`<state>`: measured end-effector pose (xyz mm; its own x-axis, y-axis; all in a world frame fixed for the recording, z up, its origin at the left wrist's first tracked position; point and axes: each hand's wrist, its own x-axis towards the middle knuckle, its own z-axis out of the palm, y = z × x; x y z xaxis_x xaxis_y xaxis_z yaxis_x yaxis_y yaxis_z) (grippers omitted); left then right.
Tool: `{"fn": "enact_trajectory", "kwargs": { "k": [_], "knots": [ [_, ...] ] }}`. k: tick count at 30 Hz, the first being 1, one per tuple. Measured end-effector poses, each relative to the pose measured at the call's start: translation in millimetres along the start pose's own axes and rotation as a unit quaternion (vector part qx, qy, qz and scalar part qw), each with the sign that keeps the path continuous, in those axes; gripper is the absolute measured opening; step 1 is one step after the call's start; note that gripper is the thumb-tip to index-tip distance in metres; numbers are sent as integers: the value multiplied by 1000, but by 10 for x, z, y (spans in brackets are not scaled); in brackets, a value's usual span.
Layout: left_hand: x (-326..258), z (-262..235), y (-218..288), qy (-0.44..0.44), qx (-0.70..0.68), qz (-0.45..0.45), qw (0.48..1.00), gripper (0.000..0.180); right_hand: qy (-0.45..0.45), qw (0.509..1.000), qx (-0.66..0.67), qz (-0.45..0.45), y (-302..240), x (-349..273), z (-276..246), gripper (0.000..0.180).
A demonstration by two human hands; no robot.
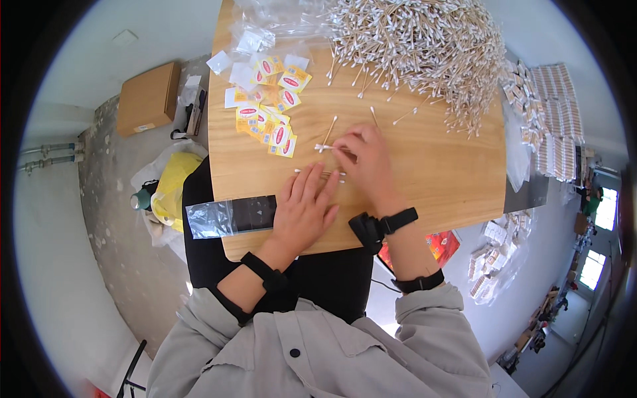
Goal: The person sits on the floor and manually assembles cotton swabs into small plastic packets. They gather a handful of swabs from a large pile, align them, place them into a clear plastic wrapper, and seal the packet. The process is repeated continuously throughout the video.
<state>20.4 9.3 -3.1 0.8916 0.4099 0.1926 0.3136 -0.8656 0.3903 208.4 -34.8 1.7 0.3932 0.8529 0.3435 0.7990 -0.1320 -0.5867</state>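
Pale walls and a worn grey floor surround the wooden table [438,174], where a great heap of cotton swabs [418,50] covers the far right. From where I stand, the seated worker seems to be gathering a small, even bunch out of that heap. The left hand [302,213] lies palm down, thumb apart from the fingers, which rest across a few swabs [326,175] on the wood. Just beyond it, the right hand [367,158] is pinched around several more swabs [323,148], their white tips poking out to the left; exactly how many, I can't tell. The two hands are close but apart. One stray swab [330,130] lies near the right fingertips. Yellow-and-white printed cards [280,137] sit to the left, still loose. I'd judge the next move calls for a light touch: bring the pinched sticks alongside the others, parallel, tips level, without rolling any away.
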Motion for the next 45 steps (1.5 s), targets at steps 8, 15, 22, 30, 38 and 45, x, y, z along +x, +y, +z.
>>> {"fn": "enact_trajectory", "kwargs": {
  "k": [8,15,22,30,38,45],
  "knots": [
    [50,-69,25,-13,-2,-18,1000,74,11,996,90,23,-61,113,-39,17],
    [79,-30,43,-44,11,-18,999,75,-69,998,-3,-12,190,228,-128,17],
    [65,-42,31,-44,14,-12,999,73,-60,997,28,26,110,87,-186,15],
    [51,-42,19,-32,-10,-2,999,70,36,989,16,143,112,60,-138,9],
    [-8,-3,-26,-4,-62,-15,998,73,-31,996,59,54,108,-79,-116,15],
    [31,-41,22,-25,2,-30,999,76,-8,999,43,32,17,-257,-126,17]
  ]
}}
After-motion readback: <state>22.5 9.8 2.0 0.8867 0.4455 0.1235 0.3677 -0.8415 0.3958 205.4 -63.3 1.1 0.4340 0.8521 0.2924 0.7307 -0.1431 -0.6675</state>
